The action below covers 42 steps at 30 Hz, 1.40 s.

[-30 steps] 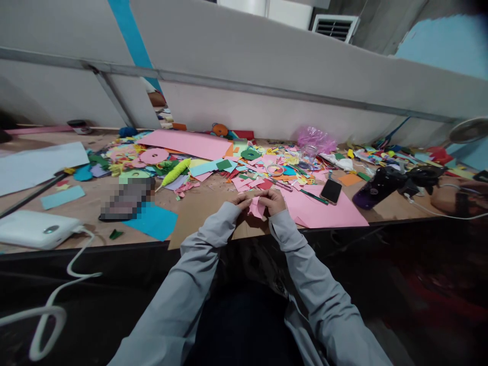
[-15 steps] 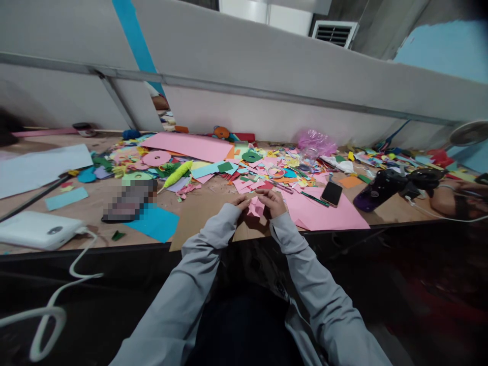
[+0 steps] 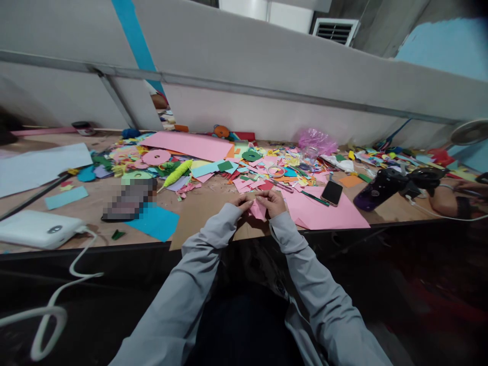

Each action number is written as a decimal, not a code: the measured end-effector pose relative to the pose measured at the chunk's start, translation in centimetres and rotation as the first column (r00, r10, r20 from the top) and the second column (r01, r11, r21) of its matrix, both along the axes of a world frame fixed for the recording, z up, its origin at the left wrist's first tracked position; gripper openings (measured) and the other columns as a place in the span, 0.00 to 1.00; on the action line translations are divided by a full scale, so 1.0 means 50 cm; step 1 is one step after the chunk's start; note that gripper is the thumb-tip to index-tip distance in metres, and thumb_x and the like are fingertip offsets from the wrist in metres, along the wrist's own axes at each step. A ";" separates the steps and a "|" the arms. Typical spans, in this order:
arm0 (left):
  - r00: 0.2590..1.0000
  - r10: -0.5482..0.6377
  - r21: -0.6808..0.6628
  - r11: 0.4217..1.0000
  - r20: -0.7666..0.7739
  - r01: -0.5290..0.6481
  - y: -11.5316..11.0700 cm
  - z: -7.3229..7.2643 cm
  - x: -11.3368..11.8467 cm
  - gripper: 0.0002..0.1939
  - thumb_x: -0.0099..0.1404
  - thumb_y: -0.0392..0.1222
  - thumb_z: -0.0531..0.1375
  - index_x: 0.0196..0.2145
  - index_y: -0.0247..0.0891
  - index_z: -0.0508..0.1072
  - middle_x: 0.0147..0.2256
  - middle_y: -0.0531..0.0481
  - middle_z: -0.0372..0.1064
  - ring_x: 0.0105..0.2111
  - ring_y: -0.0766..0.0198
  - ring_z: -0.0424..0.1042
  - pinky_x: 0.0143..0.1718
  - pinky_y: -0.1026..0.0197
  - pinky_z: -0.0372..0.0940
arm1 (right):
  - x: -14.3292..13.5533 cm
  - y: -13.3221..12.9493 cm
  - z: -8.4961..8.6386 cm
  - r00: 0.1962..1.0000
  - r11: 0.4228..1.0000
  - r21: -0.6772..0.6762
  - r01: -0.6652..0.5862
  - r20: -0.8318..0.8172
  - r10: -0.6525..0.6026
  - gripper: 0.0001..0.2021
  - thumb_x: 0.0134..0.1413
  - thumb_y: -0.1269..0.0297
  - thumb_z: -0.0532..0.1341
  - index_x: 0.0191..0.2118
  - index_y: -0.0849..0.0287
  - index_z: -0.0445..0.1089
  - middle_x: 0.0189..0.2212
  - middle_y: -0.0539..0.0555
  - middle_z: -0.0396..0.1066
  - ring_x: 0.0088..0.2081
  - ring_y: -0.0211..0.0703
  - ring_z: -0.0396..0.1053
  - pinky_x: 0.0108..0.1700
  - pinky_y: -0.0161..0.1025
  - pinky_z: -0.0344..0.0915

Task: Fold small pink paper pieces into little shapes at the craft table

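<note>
Head view, pink folded paper (image 3: 258, 210): over right part of brown sheet (image 3: 196, 216); long axis too small to tell
Left hand (image 3: 241, 203): pinching paper's upper left
Right hand (image 3: 274, 203): pinching paper's upper right; equally near

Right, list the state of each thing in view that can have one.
Left hand: pinching the small pink paper
Right hand: pinching it too
Small pink paper: folded, partly hidden
Phone at right: screen up, dark
White power bank: plugged in
Pink plastic bag: crumpled
Blue sheet: flat
</note>
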<state>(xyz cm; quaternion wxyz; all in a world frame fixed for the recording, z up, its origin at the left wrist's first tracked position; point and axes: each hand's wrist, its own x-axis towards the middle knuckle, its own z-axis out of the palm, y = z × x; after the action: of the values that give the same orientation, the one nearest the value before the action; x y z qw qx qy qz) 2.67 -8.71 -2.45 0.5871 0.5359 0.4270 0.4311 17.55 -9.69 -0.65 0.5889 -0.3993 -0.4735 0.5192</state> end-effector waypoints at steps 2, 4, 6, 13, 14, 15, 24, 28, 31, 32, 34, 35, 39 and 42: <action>1.000 0.022 0.009 1.000 0.016 -0.022 -0.004 0.005 -0.001 0.21 0.45 0.57 0.66 0.24 0.37 0.67 0.16 0.58 0.62 0.16 0.72 0.59 0.20 0.66 0.55 | 0.002 -0.002 0.006 1.000 0.999 0.031 0.008 0.017 -0.008 0.16 0.33 0.56 0.70 0.30 0.59 0.72 0.26 0.50 0.70 0.30 0.38 0.65 0.35 0.37 0.63; 0.998 0.054 0.018 0.998 0.017 -0.054 -0.008 0.012 -0.002 0.20 0.46 0.57 0.66 0.23 0.37 0.66 0.15 0.58 0.61 0.16 0.72 0.58 0.20 0.66 0.54 | 0.004 -0.005 0.011 0.999 0.998 0.066 0.006 0.051 -0.009 0.16 0.34 0.56 0.70 0.31 0.59 0.72 0.26 0.50 0.69 0.30 0.38 0.64 0.34 0.37 0.62; 0.996 0.089 0.056 0.994 0.003 -0.089 -0.011 0.020 -0.003 0.20 0.47 0.56 0.65 0.23 0.37 0.66 0.16 0.57 0.62 0.17 0.71 0.59 0.21 0.65 0.55 | 0.004 -0.006 0.012 0.996 0.996 0.087 -0.017 0.085 0.009 0.16 0.35 0.57 0.70 0.33 0.59 0.72 0.25 0.49 0.68 0.30 0.39 0.64 0.33 0.37 0.62; 0.991 0.137 0.159 0.978 -0.003 -0.135 -0.017 0.033 -0.008 0.19 0.49 0.57 0.64 0.24 0.38 0.67 0.17 0.57 0.63 0.19 0.71 0.60 0.23 0.65 0.57 | 0.001 -0.003 -0.007 0.992 0.990 0.072 -0.123 0.019 0.122 0.29 0.30 0.64 0.72 0.45 0.56 0.65 0.28 0.48 0.69 0.29 0.38 0.67 0.32 0.36 0.65; 0.992 0.125 0.148 0.981 -0.003 -0.123 -0.016 0.032 -0.008 0.20 0.48 0.57 0.64 0.24 0.38 0.67 0.18 0.57 0.64 0.19 0.70 0.60 0.23 0.65 0.57 | 0.001 -0.003 -0.008 0.994 0.991 0.082 -0.107 0.015 0.106 0.29 0.31 0.64 0.71 0.46 0.56 0.65 0.28 0.47 0.69 0.29 0.38 0.67 0.32 0.36 0.65; 0.994 0.111 0.137 0.984 -0.003 -0.109 -0.015 0.030 -0.008 0.20 0.47 0.57 0.65 0.24 0.37 0.67 0.18 0.57 0.64 0.19 0.70 0.61 0.23 0.65 0.57 | 0.001 -0.003 -0.008 0.996 0.992 0.092 -0.087 0.011 0.086 0.30 0.33 0.64 0.70 0.47 0.56 0.64 0.27 0.47 0.69 0.28 0.37 0.66 0.32 0.35 0.64; 0.991 0.119 0.096 0.987 0.066 -0.125 0.000 0.020 -0.014 0.23 0.43 0.59 0.67 0.23 0.37 0.68 0.18 0.55 0.67 0.18 0.70 0.61 0.23 0.65 0.59 | 0.000 -0.022 0.013 0.981 0.985 0.156 0.073 0.166 -0.099 0.12 0.42 0.57 0.66 0.31 0.59 0.69 0.27 0.49 0.67 0.29 0.37 0.63 0.32 0.35 0.62; 0.989 0.135 0.146 0.979 0.058 -0.142 -0.006 0.023 -0.013 0.22 0.45 0.59 0.66 0.23 0.37 0.68 0.18 0.56 0.67 0.18 0.71 0.61 0.22 0.65 0.59 | -0.005 -0.023 0.011 0.966 0.989 0.136 0.055 0.242 -0.087 0.12 0.40 0.57 0.67 0.25 0.60 0.67 0.21 0.47 0.64 0.25 0.35 0.60 0.30 0.35 0.59; 0.990 0.132 0.156 0.978 0.046 -0.138 -0.010 0.023 -0.012 0.22 0.46 0.59 0.66 0.24 0.37 0.68 0.18 0.56 0.67 0.18 0.71 0.61 0.22 0.66 0.59 | -0.008 -0.019 0.004 0.969 0.991 0.121 0.062 0.230 -0.089 0.12 0.39 0.59 0.67 0.24 0.60 0.67 0.21 0.47 0.65 0.24 0.35 0.60 0.30 0.35 0.59; 0.990 0.133 0.156 0.978 0.040 -0.137 -0.010 0.023 -0.011 0.22 0.46 0.59 0.66 0.23 0.37 0.68 0.18 0.56 0.66 0.18 0.71 0.61 0.22 0.66 0.59 | -0.008 -0.018 0.002 0.972 0.991 0.118 0.065 0.219 -0.090 0.11 0.39 0.59 0.67 0.24 0.60 0.67 0.21 0.47 0.65 0.24 0.35 0.61 0.30 0.35 0.59; 0.991 0.133 0.151 0.979 0.028 -0.136 -0.010 0.022 -0.010 0.22 0.46 0.60 0.66 0.23 0.37 0.68 0.18 0.56 0.66 0.18 0.72 0.61 0.22 0.66 0.58 | -0.008 -0.016 -0.001 0.976 0.991 0.115 0.071 0.196 -0.092 0.11 0.38 0.59 0.66 0.24 0.60 0.66 0.21 0.48 0.66 0.25 0.36 0.62 0.31 0.35 0.60; 0.991 0.131 0.146 0.980 0.026 -0.133 -0.010 0.021 -0.009 0.22 0.46 0.60 0.66 0.23 0.37 0.68 0.18 0.56 0.66 0.18 0.72 0.61 0.22 0.66 0.58 | -0.008 -0.015 -0.003 0.978 0.991 0.116 0.073 0.188 -0.094 0.11 0.38 0.60 0.66 0.24 0.60 0.66 0.21 0.48 0.67 0.25 0.36 0.63 0.31 0.36 0.61; 0.993 0.118 0.133 0.984 0.030 -0.121 -0.009 0.018 -0.007 0.23 0.45 0.60 0.66 0.23 0.37 0.68 0.18 0.56 0.66 0.18 0.72 0.61 0.22 0.66 0.58 | -0.008 -0.011 -0.009 0.981 0.989 0.123 0.084 0.161 -0.104 0.10 0.38 0.60 0.66 0.23 0.59 0.65 0.20 0.47 0.66 0.25 0.37 0.64 0.31 0.37 0.64; 0.993 0.113 0.130 0.985 0.030 -0.116 -0.009 0.018 -0.007 0.23 0.44 0.61 0.66 0.23 0.37 0.67 0.18 0.57 0.65 0.19 0.71 0.61 0.22 0.66 0.58 | -0.009 -0.008 -0.014 0.983 0.987 0.135 0.090 0.149 -0.110 0.10 0.38 0.61 0.66 0.23 0.59 0.64 0.21 0.46 0.64 0.25 0.37 0.64 0.32 0.38 0.65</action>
<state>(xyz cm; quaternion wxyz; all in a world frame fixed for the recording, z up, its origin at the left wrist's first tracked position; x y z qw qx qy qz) 2.34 -9.18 -1.56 0.5296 0.5430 0.4210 0.4974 17.12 -10.11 -1.35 0.5998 -0.4232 -0.5297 0.4248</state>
